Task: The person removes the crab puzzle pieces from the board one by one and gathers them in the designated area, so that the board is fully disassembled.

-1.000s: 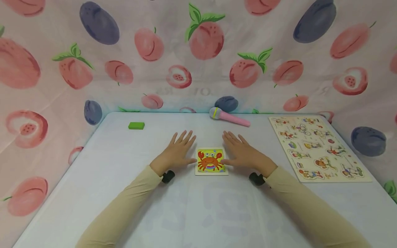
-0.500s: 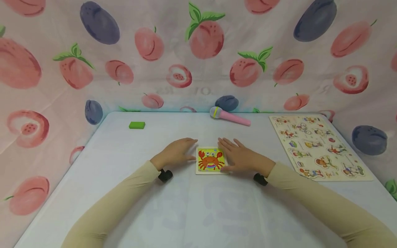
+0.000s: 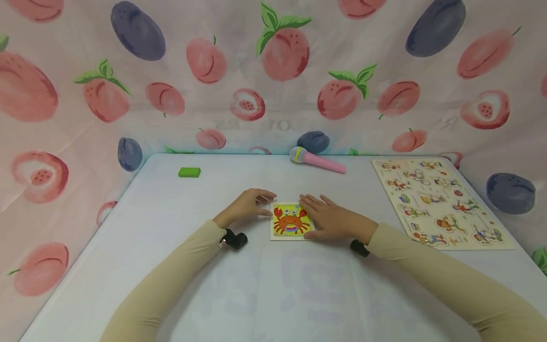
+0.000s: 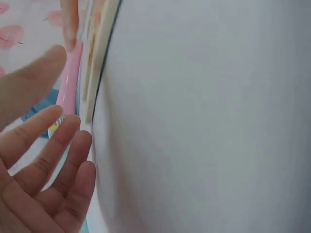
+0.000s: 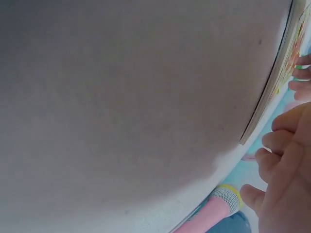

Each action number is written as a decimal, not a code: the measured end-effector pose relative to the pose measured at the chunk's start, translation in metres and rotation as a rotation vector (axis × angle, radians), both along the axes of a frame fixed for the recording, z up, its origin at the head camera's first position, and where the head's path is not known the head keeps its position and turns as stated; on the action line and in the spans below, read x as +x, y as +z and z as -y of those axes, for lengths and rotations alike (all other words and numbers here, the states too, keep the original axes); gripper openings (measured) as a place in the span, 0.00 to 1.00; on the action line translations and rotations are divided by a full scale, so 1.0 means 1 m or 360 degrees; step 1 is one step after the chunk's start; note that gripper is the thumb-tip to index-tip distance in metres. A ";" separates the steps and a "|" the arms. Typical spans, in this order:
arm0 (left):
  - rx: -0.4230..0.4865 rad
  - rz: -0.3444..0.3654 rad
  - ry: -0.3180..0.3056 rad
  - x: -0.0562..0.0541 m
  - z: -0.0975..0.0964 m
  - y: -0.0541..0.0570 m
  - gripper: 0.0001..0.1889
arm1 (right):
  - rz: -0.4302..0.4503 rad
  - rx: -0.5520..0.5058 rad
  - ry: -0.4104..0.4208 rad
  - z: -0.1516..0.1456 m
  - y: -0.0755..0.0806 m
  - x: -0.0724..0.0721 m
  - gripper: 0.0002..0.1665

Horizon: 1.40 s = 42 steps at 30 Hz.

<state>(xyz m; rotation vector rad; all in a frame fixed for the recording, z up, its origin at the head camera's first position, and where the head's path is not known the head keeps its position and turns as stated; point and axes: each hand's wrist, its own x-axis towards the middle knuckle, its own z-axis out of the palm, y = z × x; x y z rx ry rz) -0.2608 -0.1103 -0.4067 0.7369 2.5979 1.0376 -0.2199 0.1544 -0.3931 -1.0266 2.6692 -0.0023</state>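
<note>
A small square crab puzzle [image 3: 291,221] with a pale frame lies flat on the white table between the two hands. At its left edge is the left hand [image 3: 246,207], its fingers loosely bent and its thumb pointing at the frame. In the left wrist view that hand [image 4: 46,170] holds nothing, and the puzzle's frame [image 4: 100,60] shows edge-on. The right hand [image 3: 332,219] lies along the right edge, fingers extended, covering a bit of that side. From the right wrist, the puzzle [image 5: 269,99] appears beside the right hand [image 5: 286,167]; whether they touch is hard to tell.
Behind the puzzle lies a pink toy microphone [image 3: 318,160]. A green block [image 3: 189,172] sits at the back left. On the right is a large wooden picture board [image 3: 440,204] with several figures. A fruit-patterned cloth [image 3: 248,57] hangs behind the table.
Both hands have come closer to the crab puzzle from their spread pose. The left fingers went from spread to loosely bent; the right hand moved left onto the puzzle's right side.
</note>
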 end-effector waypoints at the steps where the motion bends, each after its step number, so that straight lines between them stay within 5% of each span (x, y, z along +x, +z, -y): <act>1: 0.0015 0.0012 0.0005 0.000 -0.002 -0.001 0.27 | 0.0004 0.0002 -0.0003 0.000 0.000 0.000 0.57; 10: 0.0056 0.0152 0.0121 0.001 -0.011 -0.003 0.23 | 0.0065 0.0036 -0.0021 0.000 -0.006 -0.004 0.56; 28: -0.0079 0.0041 0.0265 0.008 -0.017 0.002 0.15 | 0.0078 0.0055 -0.0039 0.001 -0.004 -0.003 0.56; 42: -0.0084 0.0110 0.0297 0.005 -0.019 0.000 0.14 | 0.0070 0.0030 -0.0017 0.001 -0.006 -0.004 0.56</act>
